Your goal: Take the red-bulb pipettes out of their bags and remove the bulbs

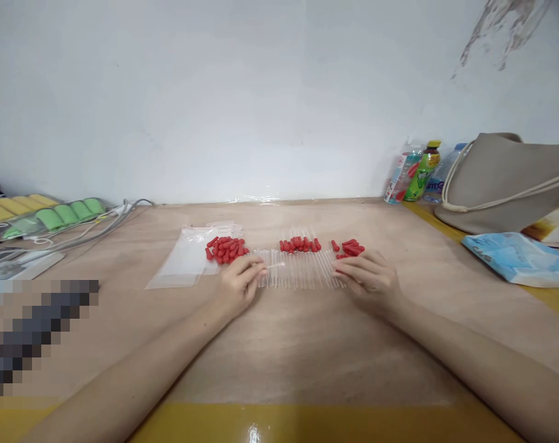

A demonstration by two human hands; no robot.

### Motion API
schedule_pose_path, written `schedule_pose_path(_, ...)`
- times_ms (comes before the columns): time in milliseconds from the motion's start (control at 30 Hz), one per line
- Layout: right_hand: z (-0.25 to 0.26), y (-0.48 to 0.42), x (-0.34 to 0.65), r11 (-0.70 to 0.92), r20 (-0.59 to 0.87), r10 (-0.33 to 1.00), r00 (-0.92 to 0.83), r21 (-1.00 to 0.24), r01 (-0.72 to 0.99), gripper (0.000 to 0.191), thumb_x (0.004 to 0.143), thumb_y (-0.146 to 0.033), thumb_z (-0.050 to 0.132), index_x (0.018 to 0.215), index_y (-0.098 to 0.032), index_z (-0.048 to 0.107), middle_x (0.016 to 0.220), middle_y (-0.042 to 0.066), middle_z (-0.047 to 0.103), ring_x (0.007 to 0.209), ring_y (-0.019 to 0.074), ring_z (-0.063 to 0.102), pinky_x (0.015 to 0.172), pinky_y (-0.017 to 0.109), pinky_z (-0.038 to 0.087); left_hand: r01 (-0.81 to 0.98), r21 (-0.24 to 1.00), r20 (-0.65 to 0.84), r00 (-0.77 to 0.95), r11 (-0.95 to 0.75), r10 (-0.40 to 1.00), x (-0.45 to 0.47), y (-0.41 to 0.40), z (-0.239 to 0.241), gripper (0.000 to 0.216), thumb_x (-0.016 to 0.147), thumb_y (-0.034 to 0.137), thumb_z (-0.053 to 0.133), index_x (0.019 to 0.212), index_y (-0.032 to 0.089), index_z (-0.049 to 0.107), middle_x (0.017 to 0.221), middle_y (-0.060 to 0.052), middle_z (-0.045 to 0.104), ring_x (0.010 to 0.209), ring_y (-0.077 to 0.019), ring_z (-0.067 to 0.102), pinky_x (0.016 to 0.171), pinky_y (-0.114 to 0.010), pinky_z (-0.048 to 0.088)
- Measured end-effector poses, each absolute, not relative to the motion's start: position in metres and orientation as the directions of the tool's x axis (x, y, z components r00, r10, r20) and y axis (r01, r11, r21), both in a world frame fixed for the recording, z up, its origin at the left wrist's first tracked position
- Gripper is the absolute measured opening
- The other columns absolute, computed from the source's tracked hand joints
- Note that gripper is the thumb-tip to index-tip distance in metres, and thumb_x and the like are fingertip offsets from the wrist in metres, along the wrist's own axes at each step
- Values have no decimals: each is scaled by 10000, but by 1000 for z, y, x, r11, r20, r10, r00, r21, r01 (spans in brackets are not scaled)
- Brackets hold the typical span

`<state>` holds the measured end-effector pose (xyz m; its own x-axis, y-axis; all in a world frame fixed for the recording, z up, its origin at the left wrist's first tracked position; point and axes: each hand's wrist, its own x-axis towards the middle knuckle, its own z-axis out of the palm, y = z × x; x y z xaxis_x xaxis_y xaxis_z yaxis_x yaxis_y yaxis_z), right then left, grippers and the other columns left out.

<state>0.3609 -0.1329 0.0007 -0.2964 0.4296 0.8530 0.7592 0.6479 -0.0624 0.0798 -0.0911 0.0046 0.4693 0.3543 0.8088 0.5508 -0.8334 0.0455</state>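
A row of thin clear dropper tubes lies side by side on the table between my hands. My left hand pinches one clear dropper tube, which points right above the row's left end. At the row's right end, my right hand has its fingers closed together against the tubes; whatever is in them is hidden. Red rubber bulbs lie behind the tubes: a large heap by my left hand, a smaller group in the middle, and some loose bulbs beyond my right fingers.
Clear plastic bags lie flat at left, partly under the bulb heap. Cables and packs of green rolls are farther left. Bottles, a grey bag and a blue packet stand or lie at right.
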Motion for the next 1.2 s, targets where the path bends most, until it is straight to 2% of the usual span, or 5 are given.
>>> schedule_pose_path(133, 1, -119, 372, 582, 795, 600, -86, -361, 728, 199, 832, -285, 514, 959, -233, 657, 827, 47, 597, 715, 141, 566, 633, 281, 473, 684, 134, 806, 346, -717, 481, 74, -76, 0, 222, 861, 175, 430, 992, 145, 606, 861, -63, 472, 756, -137, 510, 637, -274, 478)
schedule_pose_path(267, 15, -98, 385, 391, 682, 729, 60, -487, 782, 266, 834, -297, 452, 957, -179, 656, 830, 66, 566, 681, 152, 561, 606, 295, 478, 736, 121, 756, 367, -667, 542, 76, -73, -3, 303, 845, 152, 413, 1101, 143, 575, 805, -46, 431, 727, -140, 467, 618, -273, 459)
schedule_pose_path(500, 40, -48, 414, 17, 369, 879, 301, -656, 755, 324, 686, -242, 585, 988, -126, 600, 773, 46, 638, 626, 139, 568, 594, 269, 446, 640, 151, 766, 406, -753, 499, 86, -73, -5, 185, 812, 114, 445, 878, 160, 612, 726, -13, 453, 642, -108, 463, 561, -221, 421)
schedule_pose_path(700, 33, -41, 399, 3, 312, 921, 235, -607, 795, 165, 648, -327, 627, 691, -170, 603, 686, 16, 633, 617, 129, 565, 546, 236, 398, 570, 178, 732, 469, -802, 495, 92, -79, -5, 123, 811, 195, 502, 868, 153, 604, 842, -46, 520, 665, -104, 507, 589, -231, 462)
schedule_pose_path(1200, 25, -42, 393, -76, 289, 935, 204, -400, 913, 314, 746, -478, 480, 671, -221, 644, 687, 22, 658, 653, 168, 579, 560, 266, 349, 586, 83, 697, 544, -806, 467, 86, -86, 5, 176, 815, 250, 530, 935, 174, 634, 944, -82, 572, 854, -193, 498, 775, -373, 440)
